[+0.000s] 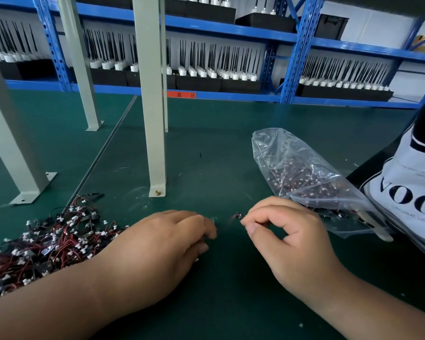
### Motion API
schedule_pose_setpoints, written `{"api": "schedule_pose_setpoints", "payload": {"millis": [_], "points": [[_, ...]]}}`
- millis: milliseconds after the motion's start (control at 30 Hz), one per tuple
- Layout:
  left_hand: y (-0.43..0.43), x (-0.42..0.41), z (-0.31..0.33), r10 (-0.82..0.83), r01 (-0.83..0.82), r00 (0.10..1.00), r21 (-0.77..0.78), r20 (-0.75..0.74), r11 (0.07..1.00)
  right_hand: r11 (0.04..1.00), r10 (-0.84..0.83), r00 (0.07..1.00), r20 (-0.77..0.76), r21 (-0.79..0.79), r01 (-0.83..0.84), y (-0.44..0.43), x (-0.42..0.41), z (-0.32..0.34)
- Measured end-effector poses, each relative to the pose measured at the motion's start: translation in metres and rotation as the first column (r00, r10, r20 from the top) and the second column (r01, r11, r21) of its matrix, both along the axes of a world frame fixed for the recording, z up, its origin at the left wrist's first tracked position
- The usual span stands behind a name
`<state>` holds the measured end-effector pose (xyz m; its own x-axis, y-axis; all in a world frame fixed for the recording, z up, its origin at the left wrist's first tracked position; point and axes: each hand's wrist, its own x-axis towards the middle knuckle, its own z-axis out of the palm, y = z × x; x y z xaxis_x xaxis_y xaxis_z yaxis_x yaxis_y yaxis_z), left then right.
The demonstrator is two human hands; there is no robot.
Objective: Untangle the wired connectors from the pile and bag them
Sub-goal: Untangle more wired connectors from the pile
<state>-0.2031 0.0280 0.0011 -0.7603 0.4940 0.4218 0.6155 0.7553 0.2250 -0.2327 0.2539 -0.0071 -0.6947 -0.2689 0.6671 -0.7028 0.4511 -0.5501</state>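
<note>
**Right hand.** Your right hand (287,239) has thumb and index finger closed together in a pinch, with the remaining fingers curled behind them. One wired connector (237,215), small, red and black, and blurred, is held at the pinch. It projects from the fingertips (247,220) toward your left hand.

**Left hand.** Your left hand (162,244) lies knuckles up with the fingers curled downward. Their tips face the right-hand pinch across a narrow gap. A faint blur shows just beyond the left fingertips. Whether these fingers grip anything cannot be told.

**Pile.** The pile (47,244) lies beside your left wrist, on the side away from the right hand. It is a tangle of red and black wires with white plugs, resting on the green mat (219,155). Your left forearm covers its near edge.

**Bag.** The clear plastic bag (304,177) lies on its side just beyond your right-hand knuckles, partly filled with connectors. Its near end passes behind those knuckles.

**Surroundings.**
- A white printed tote (407,187) lies against the bag's outer side.
- A grey post (155,119) stands on the mat beyond your left fingertips.
- Blue shelving (231,28) at the rear carries rows of black antennas (206,57).
</note>
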Motion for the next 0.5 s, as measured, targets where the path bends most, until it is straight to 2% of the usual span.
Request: {"api": "schedule_pose_setpoints", "payload": {"millis": [167,367,500], "points": [[-0.001,0.001,0.0,-0.011,0.012,1.0,-0.003,0.021,1.0,0.993,-0.1,0.983,0.156,0.085,0.087,0.0,-0.005,-0.009],[-0.002,0.003,0.003,-0.017,0.017,0.996,0.008,0.083,1.0,0.963,-0.106,0.967,0.232,0.266,0.042,-0.001,-0.005,-0.011],[-0.003,0.004,0.005,-0.032,0.032,0.99,0.006,0.134,0.999,0.963,-0.115,0.945,0.308,0.268,0.03,0.001,-0.006,-0.013]]}}
